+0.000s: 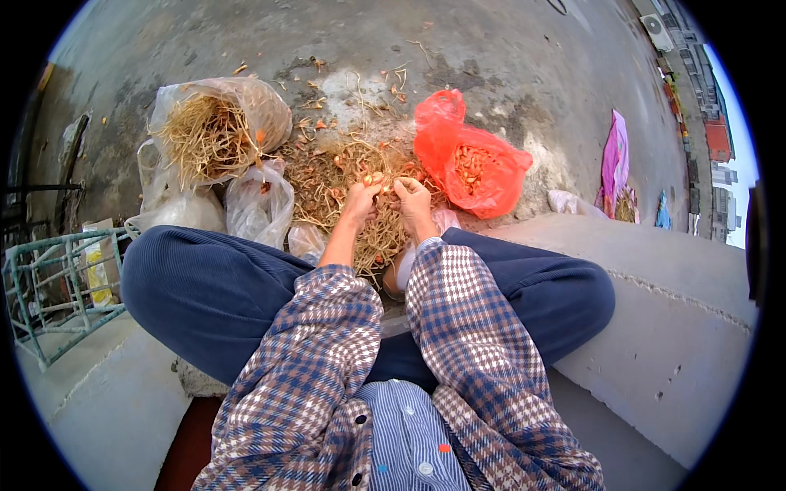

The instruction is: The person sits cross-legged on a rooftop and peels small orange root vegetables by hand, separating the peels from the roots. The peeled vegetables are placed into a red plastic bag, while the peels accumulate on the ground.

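Note:
My left hand is closed around small orange-brown bulbs, which look like shallots, at its fingertips. Close beside it on the right, my right hand pinches at a small bulb between thumb and finger; the fingertips of both hands almost meet. Beneath them lies a heap of dry straw-coloured stalks and roots with loose skins and some bulbs. Right of the hands, an open red plastic bag holds many peeled-looking orange bulbs. A clear plastic bag at the upper left is stuffed with dry stalks.
More clear plastic bags lie left of the heap. A green metal rack stands at the far left. Concrete ledges flank my legs. A purple bag lies at the far right. Scraps litter the concrete floor.

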A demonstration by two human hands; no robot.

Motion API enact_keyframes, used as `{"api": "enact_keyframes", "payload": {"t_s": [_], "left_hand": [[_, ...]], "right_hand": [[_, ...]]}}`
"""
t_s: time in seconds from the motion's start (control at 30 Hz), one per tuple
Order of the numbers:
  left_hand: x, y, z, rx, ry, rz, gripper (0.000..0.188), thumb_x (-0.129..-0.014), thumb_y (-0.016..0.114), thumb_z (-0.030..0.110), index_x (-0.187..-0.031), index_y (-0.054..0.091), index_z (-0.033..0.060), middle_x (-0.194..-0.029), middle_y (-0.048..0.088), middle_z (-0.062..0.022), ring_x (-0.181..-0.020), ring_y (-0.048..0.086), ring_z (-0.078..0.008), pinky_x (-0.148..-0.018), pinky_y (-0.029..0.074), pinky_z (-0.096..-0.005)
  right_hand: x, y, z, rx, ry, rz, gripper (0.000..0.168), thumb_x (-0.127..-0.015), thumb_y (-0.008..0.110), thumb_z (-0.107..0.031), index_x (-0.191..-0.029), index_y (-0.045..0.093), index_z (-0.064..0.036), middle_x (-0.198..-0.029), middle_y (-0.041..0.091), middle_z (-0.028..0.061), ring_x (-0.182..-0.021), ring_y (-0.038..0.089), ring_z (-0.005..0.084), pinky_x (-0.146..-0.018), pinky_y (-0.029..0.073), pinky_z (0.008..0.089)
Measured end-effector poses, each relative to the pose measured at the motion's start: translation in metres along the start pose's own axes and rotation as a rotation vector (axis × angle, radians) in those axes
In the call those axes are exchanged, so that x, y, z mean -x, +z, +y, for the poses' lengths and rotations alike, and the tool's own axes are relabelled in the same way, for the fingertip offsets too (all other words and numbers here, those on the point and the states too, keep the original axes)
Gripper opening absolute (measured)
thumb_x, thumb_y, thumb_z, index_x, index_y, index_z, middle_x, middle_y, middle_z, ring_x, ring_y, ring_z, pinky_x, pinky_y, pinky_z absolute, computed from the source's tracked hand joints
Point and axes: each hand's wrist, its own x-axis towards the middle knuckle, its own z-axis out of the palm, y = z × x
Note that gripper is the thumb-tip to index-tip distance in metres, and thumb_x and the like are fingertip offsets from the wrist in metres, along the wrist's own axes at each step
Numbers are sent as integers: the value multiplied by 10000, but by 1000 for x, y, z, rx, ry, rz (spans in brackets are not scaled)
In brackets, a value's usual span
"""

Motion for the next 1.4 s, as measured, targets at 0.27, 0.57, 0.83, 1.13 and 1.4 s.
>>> {"api": "enact_keyframes", "payload": {"t_s": [0.27, 0.57, 0.83, 1.13, 1.4], "left_hand": [[7, 1, 7, 33, -27, 33, 177, -866, 516, 231, -1003, 584, 143, -625, 483, 54, -433, 403, -32, -359, 206, -178], [1, -2, 1, -39, -30, -10, 70, -853, 558, 187, -892, 563, 129, -609, 461, 60, -418, 371, -38, -362, 223, -187], [2, 5, -1, -88, 55, 87, 194, -860, 561, 152, -1046, 600, 116, -594, 443, 51, -423, 357, -65, -382, 264, -219], [-7, 13, -14, -417, 371, 186, 208, -808, 589, 90, -999, 649, 34, -741, 630, -30, -662, 570, -138, -596, 445, -279], [-12, 11, 2, -390, 244, 131, 247, -812, 546, 44, -1041, 631, 12, -776, 647, -58, -672, 585, -148, -629, 455, -276]], "right_hand": [[4, -1, -3, 39, 18, -40, 130, -876, 604, -187, -861, 604, -59, -601, 540, -28, -464, 459, 50, -399, 349, 187], [3, 6, -3, 178, -89, -48, 205, -865, 606, -201, -753, 602, -29, -632, 576, -11, -532, 480, 64, -473, 366, 232], [-7, 1, 10, 714, -378, 45, 310, -881, 514, -249, -751, 595, 20, -630, 582, 159, -553, 534, 258, -556, 419, 366], [2, 2, 10, 1234, -750, 63, 409, -925, 409, -285, -725, 602, 16, -707, 597, 228, -673, 579, 387, -607, 425, 456], [-11, -20, 30, 738, -331, 247, 458, -911, 367, -287, -678, 577, 48, -604, 576, 190, -547, 539, 314, -576, 405, 433]]}}
